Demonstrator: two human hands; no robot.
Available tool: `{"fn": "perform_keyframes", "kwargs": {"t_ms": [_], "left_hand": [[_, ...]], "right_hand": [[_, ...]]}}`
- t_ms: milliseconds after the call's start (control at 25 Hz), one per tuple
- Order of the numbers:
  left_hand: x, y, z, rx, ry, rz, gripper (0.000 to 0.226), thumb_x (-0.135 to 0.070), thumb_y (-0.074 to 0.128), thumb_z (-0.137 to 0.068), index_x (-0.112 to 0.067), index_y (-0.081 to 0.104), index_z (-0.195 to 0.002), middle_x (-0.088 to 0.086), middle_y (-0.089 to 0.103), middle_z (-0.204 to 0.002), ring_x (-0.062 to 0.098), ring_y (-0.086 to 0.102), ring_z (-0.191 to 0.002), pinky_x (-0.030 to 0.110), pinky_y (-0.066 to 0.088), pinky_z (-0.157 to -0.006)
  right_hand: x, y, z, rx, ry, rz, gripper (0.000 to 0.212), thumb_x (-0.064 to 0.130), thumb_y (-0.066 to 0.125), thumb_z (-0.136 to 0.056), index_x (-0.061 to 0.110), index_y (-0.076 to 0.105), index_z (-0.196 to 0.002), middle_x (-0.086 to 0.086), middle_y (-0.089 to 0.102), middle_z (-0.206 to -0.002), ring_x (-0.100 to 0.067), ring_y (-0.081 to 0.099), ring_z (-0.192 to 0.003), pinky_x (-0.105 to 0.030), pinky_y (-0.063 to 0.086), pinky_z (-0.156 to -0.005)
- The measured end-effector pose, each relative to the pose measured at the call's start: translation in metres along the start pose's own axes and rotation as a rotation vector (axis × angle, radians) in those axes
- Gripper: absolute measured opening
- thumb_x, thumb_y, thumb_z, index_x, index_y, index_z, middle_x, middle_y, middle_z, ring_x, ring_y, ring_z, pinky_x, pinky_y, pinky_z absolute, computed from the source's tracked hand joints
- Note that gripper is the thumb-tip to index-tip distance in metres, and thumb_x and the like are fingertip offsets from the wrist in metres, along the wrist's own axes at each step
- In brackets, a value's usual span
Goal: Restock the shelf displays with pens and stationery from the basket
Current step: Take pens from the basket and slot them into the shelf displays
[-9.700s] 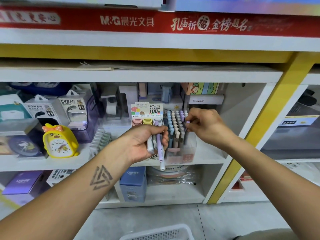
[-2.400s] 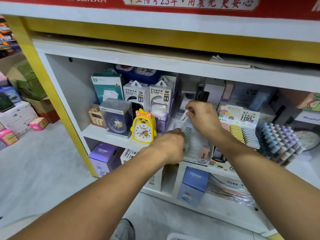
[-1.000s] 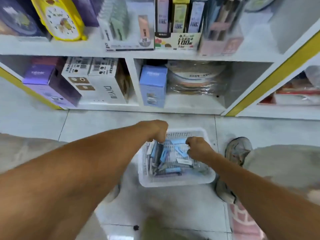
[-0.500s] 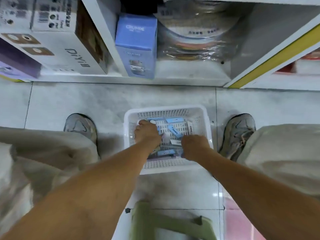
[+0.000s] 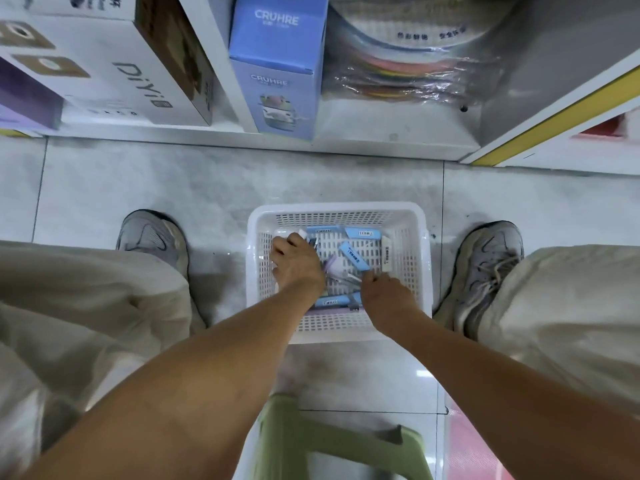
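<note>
Since half a second ago, the left hand has been shifted toward the white basket's left wall, closed on a white-capped pen; blue packets lie inside; whether anything is gripped by the right hand cannot be told.

Grey tiled floor runs under a white shelf unit with a yellow-edged upright.
</note>
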State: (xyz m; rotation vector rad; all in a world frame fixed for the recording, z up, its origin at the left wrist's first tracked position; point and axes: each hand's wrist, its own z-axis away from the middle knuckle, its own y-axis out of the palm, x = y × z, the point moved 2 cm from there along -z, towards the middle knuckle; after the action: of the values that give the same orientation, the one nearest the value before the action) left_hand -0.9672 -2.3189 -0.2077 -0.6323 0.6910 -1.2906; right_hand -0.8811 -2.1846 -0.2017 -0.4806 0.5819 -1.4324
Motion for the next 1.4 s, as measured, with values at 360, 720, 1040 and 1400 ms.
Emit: {"fn": "perform_keyframes", "kwargs": {"t_ms": [360, 720, 1040, 1400], "left_hand": [[0.017, -0.006, -0.012, 0.052, -0.030, 0.377, 0.052, -0.005, 0.074, -0.076, -0.009, 0.042, -0.117, 0.008, 0.060, -0.102, 0.026, 0.063, -0.086, 0.038, 0.058, -0.070], [0.019, -0.005, -0.010, 0.123, -0.446, 0.963, 0.022, -0.010, 0.079, -0.077, -0.005, 0.061, -0.089, 0.010, 0.069, -0.081, 0.021, 0.070, -0.068, 0.032, 0.061, -0.056], [0.007, 0.003, 0.002, 0.149, -0.496, 1.210, 0.037, -0.005, 0.083, -0.063, -0.006, 0.062, -0.094, 0.012, 0.071, -0.083, 0.027, 0.072, -0.072, 0.043, 0.063, -0.063], [0.003, -0.003, -0.002, 0.308, -0.415, 1.265, 0.043, 0.002, 0.082, -0.066, -0.001, 0.061, -0.104, 0.018, 0.071, -0.092, 0.033, 0.071, -0.079, 0.046, 0.062, -0.069]], "right_hand": [[-0.015, -0.043, -0.009, -0.192, -0.037, -0.281, 0.040, -0.002, 0.041, -0.096, 0.003, 0.037, -0.136, -0.017, 0.057, -0.124, -0.032, 0.060, -0.109, -0.040, 0.053, -0.084], [-0.001, -0.041, -0.023, -0.381, -0.029, -0.820, 0.040, -0.006, 0.049, -0.095, 0.009, 0.055, -0.131, -0.013, 0.064, -0.113, -0.028, 0.063, -0.095, -0.032, 0.049, -0.073], [0.006, -0.043, -0.037, -0.476, -0.041, -0.349, 0.050, -0.001, 0.060, -0.090, 0.007, 0.049, -0.138, -0.011, 0.050, -0.129, -0.029, 0.049, -0.113, -0.036, 0.050, -0.086], [0.020, -0.043, -0.038, -0.224, 0.094, -1.201, 0.014, 0.001, 0.070, -0.081, 0.011, 0.075, -0.089, -0.006, 0.068, -0.079, -0.022, 0.062, -0.079, -0.027, 0.044, -0.071]]}}
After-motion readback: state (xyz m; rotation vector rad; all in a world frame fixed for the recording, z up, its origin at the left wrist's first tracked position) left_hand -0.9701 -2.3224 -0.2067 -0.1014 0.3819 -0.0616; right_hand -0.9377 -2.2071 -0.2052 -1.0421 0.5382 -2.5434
